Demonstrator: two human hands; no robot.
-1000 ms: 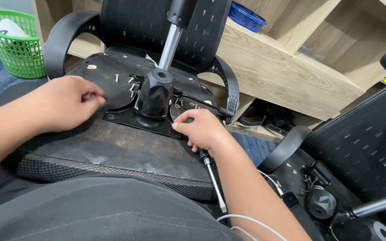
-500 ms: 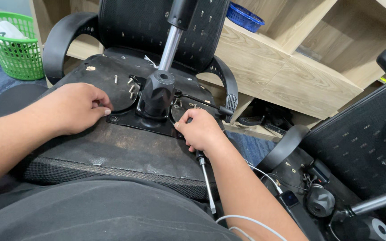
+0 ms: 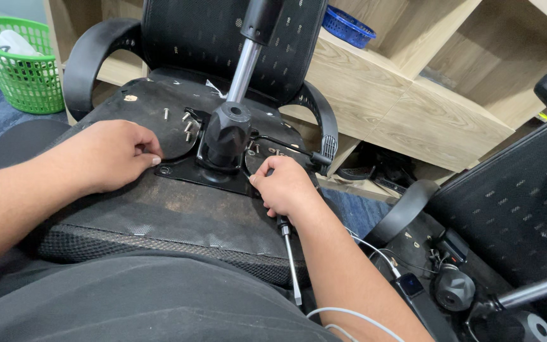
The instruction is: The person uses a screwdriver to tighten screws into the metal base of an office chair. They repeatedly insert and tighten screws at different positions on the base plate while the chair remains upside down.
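Since a second ago the left hand (image 3: 106, 155) has slid a bit nearer and lower on the seat, its fingertips now right at the near left corner of the black metal mechanism plate (image 3: 185, 172), while the right hand (image 3: 286, 190) has barely budged at the plate's near right corner. There's only the head view: an office chair lies flipped over across the person's lap, the underside of its seat (image 3: 159, 221) facing up, the plate sitting on it in the middle of the frame with the gas lift cylinder (image 3: 243, 69) sticking up and away from its black hub. The left hand is curled with fingers bunched together, thumb and forefinger pinching at something small by the plate edge; I can't make out what. The right hand is closed around a screwdriver (image 3: 288, 256), whose shaft pokes out toward the near side below the wrist, fingertips pressed to the plate. Loose screws (image 3: 185, 123) lie scattered on the seat just left of the hub. I reckon that plate is stiff, heavy steel, and greasy near the hub, so grab it by the flat outer edges, not the lever or cable. Far left there's a green basket (image 3: 23, 63), wooden shelving (image 3: 413, 107) behind, and a second chair (image 3: 508, 215) lying on the right.
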